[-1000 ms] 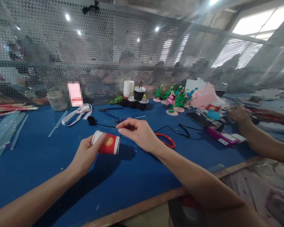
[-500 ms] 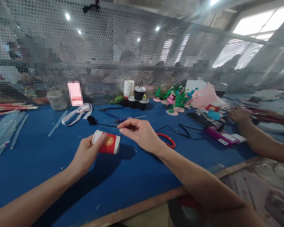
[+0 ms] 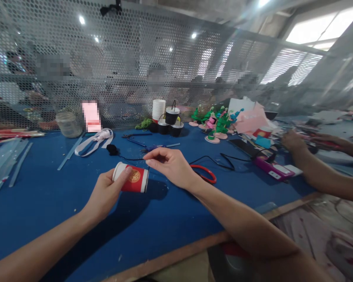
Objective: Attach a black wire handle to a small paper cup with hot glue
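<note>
Just below frame centre, a red paper cup [image 3: 133,180] lies on its side in the left hand [image 3: 107,194], white rim pointing left, base pointing right, gold emblem facing up. Left hand fingers [image 3: 126,173] wrap the cup, thumb pressed on its top. Cup is held just above the blue bench [image 3: 47,196].

Right hand [image 3: 172,166] sits just right of the cup's base, thumb and forefinger pressed together in a pinch; what they pinch is too thin to tell, maybe the black thread [image 3: 129,158] running left to a black pompom [image 3: 113,149]. Other fingers curl loosely.

Behind the right wrist, a red ring [image 3: 207,173] and a black cable [image 3: 220,160] lie on the bench. Centre back: a white cup stack [image 3: 159,110] and black cups with handles [image 3: 172,119]. Right of those, green and pink paper flowers [image 3: 216,123]. Upper left: a clear jar [image 3: 68,124], a white strap [image 3: 95,140], clear plastic strips [image 3: 4,162].

Far right, another person's hand [image 3: 292,141] rests near a purple device [image 3: 272,167]. Perforated metal screen [image 3: 135,58] spans the back.
</note>
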Tool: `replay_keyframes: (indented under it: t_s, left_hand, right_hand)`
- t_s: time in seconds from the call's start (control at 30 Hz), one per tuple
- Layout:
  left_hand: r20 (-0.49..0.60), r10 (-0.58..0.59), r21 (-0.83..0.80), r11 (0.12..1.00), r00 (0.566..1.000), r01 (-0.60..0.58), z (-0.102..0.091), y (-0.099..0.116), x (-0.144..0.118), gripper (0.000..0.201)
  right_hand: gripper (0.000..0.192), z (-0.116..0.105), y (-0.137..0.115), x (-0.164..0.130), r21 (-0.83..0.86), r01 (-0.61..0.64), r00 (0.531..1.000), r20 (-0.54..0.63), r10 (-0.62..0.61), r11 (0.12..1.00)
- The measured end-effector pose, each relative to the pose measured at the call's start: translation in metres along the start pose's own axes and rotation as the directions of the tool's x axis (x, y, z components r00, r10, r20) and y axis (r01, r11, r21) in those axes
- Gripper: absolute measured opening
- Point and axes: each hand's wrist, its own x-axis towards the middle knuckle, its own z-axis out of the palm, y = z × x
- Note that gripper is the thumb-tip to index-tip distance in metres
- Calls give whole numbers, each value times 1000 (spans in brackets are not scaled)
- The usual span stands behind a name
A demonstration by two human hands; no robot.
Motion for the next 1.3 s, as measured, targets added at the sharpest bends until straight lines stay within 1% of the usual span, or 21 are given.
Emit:
replay_keyframes:
  t_s: [0.3,0.5,0.7,0.9,1.13,1.3]
  left_hand:
    - [2,6,4,1000,1000,-6,-2,-2,0,31]
    - [26,8,-44,999,1000,-7,-2,-2,0,30]
    - [17,8,-48,999,1000,-7,-2,-3,-2,30]
    - [31,24,-111,994,999,-20,-3,-4,-2,28]
    - [-17,36,-105,994,999,-37,-2,-2,-2,29]
    - [-31,53,-102,993,998,-56,-1,0,-3,28]
  right_hand:
    - [10,0,3,0,-3,-15,1000,5,15,1000]
    - [10,1,5,1,1,-33,999,23,33,999]
    - [10,2,7,0,15,-44,998,41,43,999]
    - [11,3,7,-1,3,-47,997,59,47,999]
    - [10,4,7,-2,5,-46,997,60,45,999]
    - [10,5,7,-1,35,-77,995,69,74,996]
